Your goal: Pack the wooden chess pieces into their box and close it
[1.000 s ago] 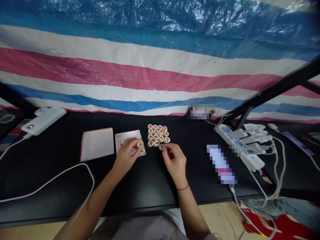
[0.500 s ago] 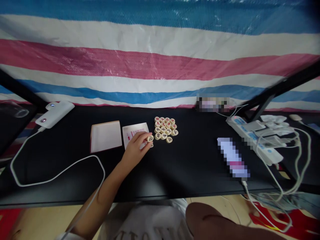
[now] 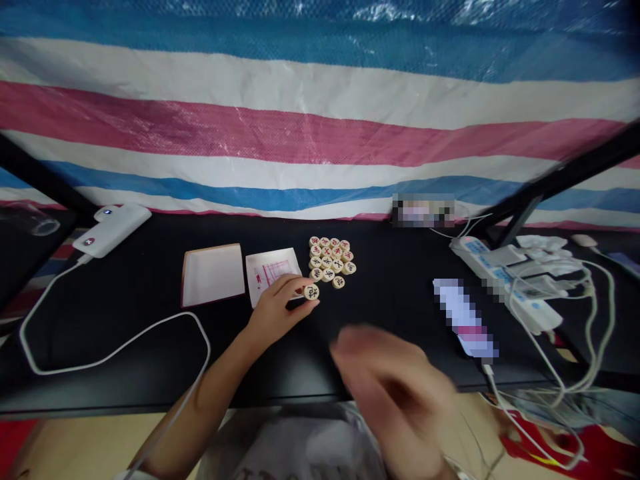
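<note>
My left hand grips a round Chinese chess piece between thumb and fingers, its dark character facing up. Just beyond it are the grouped Chinese chess pieces, cream discs with red characters at the back and dark ones nearer. Under the fingers of that hand lies part of a shallow white box with red print inside. My right hand is in the air over the front edge of the table, badly smeared by motion; I cannot make out its fingers.
A box lid or tray lies left of the white box. On the far left sits a white power bank, its cable looping over the black table. Rightward are a phone and a power strip with tangled cords.
My left hand has carried the Chinese chess piece a little right and toward me, off the white box. My right hand has come into view from below.
</note>
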Available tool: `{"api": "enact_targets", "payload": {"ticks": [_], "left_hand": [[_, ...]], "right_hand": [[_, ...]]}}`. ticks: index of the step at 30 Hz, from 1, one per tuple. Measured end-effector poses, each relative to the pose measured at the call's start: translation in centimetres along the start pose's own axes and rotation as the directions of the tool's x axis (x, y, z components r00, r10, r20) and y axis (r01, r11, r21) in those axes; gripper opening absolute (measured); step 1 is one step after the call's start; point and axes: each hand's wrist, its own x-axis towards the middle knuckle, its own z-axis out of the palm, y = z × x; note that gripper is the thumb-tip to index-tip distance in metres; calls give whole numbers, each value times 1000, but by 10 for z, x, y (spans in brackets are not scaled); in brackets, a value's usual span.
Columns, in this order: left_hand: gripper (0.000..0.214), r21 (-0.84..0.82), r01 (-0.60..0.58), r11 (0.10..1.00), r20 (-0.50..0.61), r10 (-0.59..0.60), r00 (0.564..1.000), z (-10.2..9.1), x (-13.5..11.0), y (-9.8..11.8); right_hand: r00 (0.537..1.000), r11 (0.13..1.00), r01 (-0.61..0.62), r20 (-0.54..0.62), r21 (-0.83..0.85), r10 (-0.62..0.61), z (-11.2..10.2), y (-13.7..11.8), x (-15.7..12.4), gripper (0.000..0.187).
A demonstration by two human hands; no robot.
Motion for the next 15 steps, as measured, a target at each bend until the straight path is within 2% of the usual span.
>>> {"api": "enact_targets", "payload": {"ticks": [3,6,10,12,15], "left_hand": [[20,-34,-18,999,-45,17,999,0,-1,2],[18,9,-32,999,-17,32,999,3,-3,0],[19,72,-100,992,77,94,993,6,-4,-5],[25,139,-140,980,121,124,985,4,-3,-6],[41,302,-103,948,173,52,984,-1,-1,-10]], "right_hand": [[998,999,35,-51,-14,-36,37,22,28,27],[999,999,28,-44,-16,-29,57,42,33,24],[998,1000,0,-57,30,2,62,60,25,16],[994,1000,-28,-102,15,29,62,74,25,14],[977,989,-84,-205,-120,58,62,104,30,15]]}}
